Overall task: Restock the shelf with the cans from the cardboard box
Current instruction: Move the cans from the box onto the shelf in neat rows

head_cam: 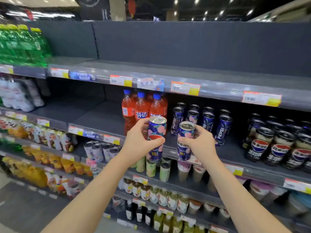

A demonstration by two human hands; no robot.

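Shelf (101, 118), flat dark metal, is stocked with three blue-capped orange plastic bottles (142, 110) and, right of them, eight slim shelved cans (207, 121). Two glossy cylindrical cans are held upright nearer: the left can (157, 128) is gripped by the left hand (138, 142), the right can (186, 132) by the right hand (203, 143).
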